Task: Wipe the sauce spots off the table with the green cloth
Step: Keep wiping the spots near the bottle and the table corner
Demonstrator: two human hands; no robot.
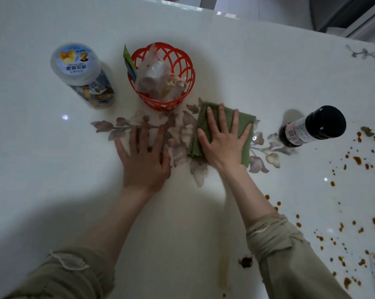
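Right grip (223, 143) pressed flat, fingers spread, on the green cloth (195, 147); left grip (144, 156) lay open on the counter (247, 61). The cloth probably needed a firm sweep right, into the sauce spots (357, 160).

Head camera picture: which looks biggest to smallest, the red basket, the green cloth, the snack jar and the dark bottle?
1. red basket
2. green cloth and snack jar, too alike to rank
3. dark bottle
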